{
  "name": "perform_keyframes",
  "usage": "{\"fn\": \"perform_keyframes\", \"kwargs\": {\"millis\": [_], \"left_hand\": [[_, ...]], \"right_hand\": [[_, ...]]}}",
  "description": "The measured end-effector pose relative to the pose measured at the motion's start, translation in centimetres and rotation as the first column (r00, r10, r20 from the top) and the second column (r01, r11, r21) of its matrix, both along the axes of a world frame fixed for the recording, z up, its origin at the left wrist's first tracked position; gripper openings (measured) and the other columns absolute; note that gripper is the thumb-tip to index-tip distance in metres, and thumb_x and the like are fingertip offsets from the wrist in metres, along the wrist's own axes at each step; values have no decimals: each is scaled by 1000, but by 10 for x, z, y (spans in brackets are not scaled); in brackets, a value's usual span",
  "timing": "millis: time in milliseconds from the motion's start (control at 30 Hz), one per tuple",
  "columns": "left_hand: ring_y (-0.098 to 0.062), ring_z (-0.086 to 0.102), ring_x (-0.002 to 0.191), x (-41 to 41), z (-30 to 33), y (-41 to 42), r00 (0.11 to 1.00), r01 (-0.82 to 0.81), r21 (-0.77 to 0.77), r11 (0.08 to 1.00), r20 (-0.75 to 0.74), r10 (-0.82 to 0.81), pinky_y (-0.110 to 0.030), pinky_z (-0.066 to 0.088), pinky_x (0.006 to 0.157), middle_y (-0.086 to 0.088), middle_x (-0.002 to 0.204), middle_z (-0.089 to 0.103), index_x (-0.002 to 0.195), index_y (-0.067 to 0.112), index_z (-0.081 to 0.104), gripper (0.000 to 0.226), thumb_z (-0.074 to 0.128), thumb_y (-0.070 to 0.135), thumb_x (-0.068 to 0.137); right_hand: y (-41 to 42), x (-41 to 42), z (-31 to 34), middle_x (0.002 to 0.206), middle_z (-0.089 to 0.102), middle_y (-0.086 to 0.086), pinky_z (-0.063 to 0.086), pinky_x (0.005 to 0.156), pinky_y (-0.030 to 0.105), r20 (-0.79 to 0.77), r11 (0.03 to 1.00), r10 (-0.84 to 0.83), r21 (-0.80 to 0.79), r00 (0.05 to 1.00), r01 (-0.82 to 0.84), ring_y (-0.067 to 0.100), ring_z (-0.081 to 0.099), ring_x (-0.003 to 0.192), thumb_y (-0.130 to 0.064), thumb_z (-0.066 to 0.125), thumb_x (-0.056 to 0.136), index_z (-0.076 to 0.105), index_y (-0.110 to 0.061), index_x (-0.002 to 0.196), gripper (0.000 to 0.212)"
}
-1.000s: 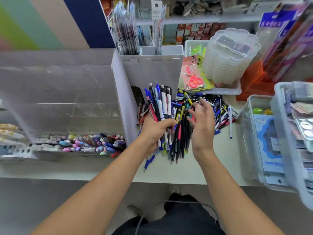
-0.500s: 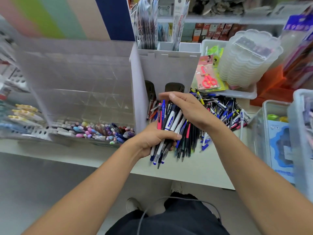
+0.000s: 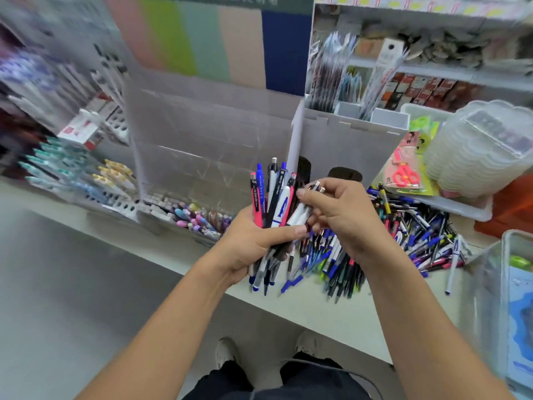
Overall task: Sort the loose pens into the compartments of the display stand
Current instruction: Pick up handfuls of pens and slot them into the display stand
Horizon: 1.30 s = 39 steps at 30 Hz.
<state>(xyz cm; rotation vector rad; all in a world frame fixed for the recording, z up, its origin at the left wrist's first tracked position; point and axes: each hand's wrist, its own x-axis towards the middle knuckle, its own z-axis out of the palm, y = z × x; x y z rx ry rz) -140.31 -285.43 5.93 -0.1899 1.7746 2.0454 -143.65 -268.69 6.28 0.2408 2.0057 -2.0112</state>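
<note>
My left hand [image 3: 253, 243] grips a thick bundle of pens [image 3: 271, 197], red, blue, black and white, held upright above the counter edge. My right hand [image 3: 340, 217] is against the bundle's right side, its fingers curled round a few pens with silver tips [image 3: 315, 187]. A big pile of loose pens [image 3: 415, 232] lies on the counter under and to the right of my hands. The clear acrylic display stand [image 3: 207, 145] with slanted compartments stands just left of the bundle. Its lowest row holds several pastel pens [image 3: 199, 217].
A white box stand [image 3: 346, 145] with two dark cut-outs rises behind the pile. Stacked clear lidded tubs [image 3: 478, 151] and packaged red scissors [image 3: 403, 174] sit in a tray at right. A clear bin [image 3: 516, 298] is at the far right. More pen racks [image 3: 72, 174] stand left.
The bundle has been lifted higher off the counter in my left hand. My right hand shifted from covering the bundle's top to gripping pens at its right side. The view swung left.
</note>
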Motion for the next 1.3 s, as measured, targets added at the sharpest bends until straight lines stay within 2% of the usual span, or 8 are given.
{"fn": "perform_keyframes", "kwargs": {"millis": [300, 467, 633, 900, 1033, 1100, 1167, 1300], "left_hand": [[-17, 56, 45, -10, 28, -86, 923, -377, 286, 881, 199, 330, -26, 51, 46, -8, 60, 58, 83, 7, 66, 26, 78, 25, 67], [-14, 59, 49, -23, 33, -142, 898, -439, 298, 848, 172, 405, -26, 52, 45, -5, 65, 63, 87, 5, 66, 27, 77, 19, 66], [-16, 61, 55, -33, 34, -176, 888, -460, 319, 829, 197, 416, -28, 52, 47, -6, 69, 65, 87, 5, 67, 24, 78, 16, 69], [-15, 61, 54, -34, 39, -197, 918, -391, 282, 876, 187, 349, -26, 54, 49, -7, 68, 65, 96, 0, 64, 18, 73, 11, 85], [-17, 62, 53, -32, 34, -195, 921, -381, 219, 898, 169, 350, -28, 54, 48, -8, 66, 65, 95, -1, 65, 17, 74, 10, 86], [-19, 61, 53, -33, 30, -188, 923, -379, 158, 912, 136, 360, -30, 53, 48, -9, 64, 64, 91, 3, 65, 12, 75, 8, 86], [-19, 60, 55, -35, 24, -176, 919, -393, 69, 917, 29, 392, -32, 52, 52, -5, 64, 63, 88, 11, 64, 16, 75, 1, 84], [-14, 61, 67, -37, 15, -153, 927, -360, -81, 929, -142, 347, -32, 54, 63, 0, 72, 67, 97, 19, 68, 31, 73, -6, 81]], "right_hand": [[-61, -21, 82, 65, 66, 4, 51, 52, 17, -282, 996, -52, -81, 958, 30, 13, 58, 53, -19, 70, 79, 70, -8, 85, 12], [-119, -74, 161, 74, 73, -1, 59, 63, 25, -778, 972, 54, 183, 626, 144, 12, 69, 62, -13, 78, 87, 72, -14, 91, 7], [-219, -160, 155, 85, 73, -1, 52, 75, 22, -786, 770, 478, 590, 392, 242, 10, 65, 76, -14, 81, 83, 74, -10, 92, 12], [-263, -213, 101, 88, 68, 5, 49, 75, 30, -350, 454, 694, 891, 629, -5, 21, 63, 81, -14, 80, 85, 73, -8, 94, 13], [-240, -172, 103, 110, 72, 5, 54, 90, 34, -475, 604, 515, 792, 714, 90, 20, 67, 94, -30, 79, 87, 69, -11, 120, 40], [-218, -131, 99, 85, 75, -2, 57, 74, 32, -507, 719, 393, 689, 767, 87, 10, 67, 73, -44, 78, 85, 76, -17, 96, 29], [-205, -93, 88, 66, 72, -2, 56, 62, 34, -346, 754, 451, 641, 823, -143, 6, 61, 57, -52, 80, 78, 77, -18, 77, 34], [-197, -73, 64, 59, 69, 1, 46, 51, 24, -175, 817, 416, 503, 892, -283, 6, 54, 48, -29, 85, 80, 74, -9, 73, 24]]}}
